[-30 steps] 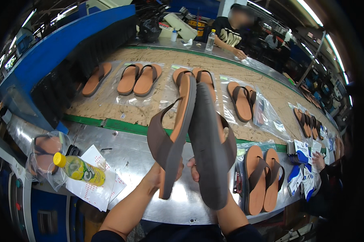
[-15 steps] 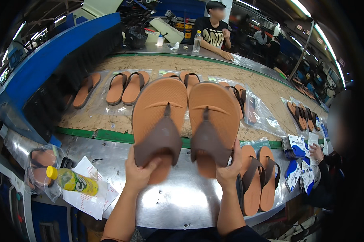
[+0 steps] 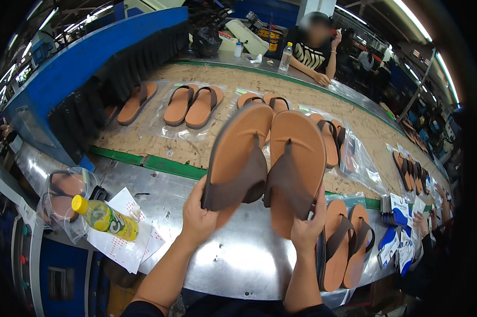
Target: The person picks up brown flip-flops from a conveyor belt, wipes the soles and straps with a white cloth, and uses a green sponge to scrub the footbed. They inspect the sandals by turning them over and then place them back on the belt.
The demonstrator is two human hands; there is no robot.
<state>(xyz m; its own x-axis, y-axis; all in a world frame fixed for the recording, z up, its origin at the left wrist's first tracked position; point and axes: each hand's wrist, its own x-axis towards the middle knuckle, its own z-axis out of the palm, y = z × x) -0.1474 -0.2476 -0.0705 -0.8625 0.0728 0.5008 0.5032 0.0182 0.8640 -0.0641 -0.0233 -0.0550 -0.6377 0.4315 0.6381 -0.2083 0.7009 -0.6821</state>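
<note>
"Holding something in both hands?"

"Yes. The left hand (image 3: 199, 219) is closed on the outer side of the left sandal (image 3: 235, 148), and the right hand (image 3: 308, 227) grips the right sandal (image 3: 301, 150) likewise. They're at the centre of the frame, toes up, insoles facing the wearer, raised over the metal counter (image 3: 238, 264)."

"Are the two touching?"

"Very close along the inner edges; I can't tell if they touch."

"What could go wrong?"

"A drop, I'd say. Each hand has only one side, low by the strap, so a slackening thumb could let a sandal tip. Swinging the right arm out could nudge the spare pair (image 3: 334, 261) just beside it, lower right."

"And lower left?"

"A yellow-capped bottle (image 3: 111, 221) by some papers (image 3: 119, 253). A wide left elbow could topple it, and a loose cap would wet the sheets."

"Farther off?"

"More sandals (image 3: 178, 111) lie on the brown belt (image 3: 117, 140); anything dropped forward could knock them askew. Beyond, toward the upper right, a co-worker (image 3: 312, 58) is at the far side, likely out of harm's way."
</note>
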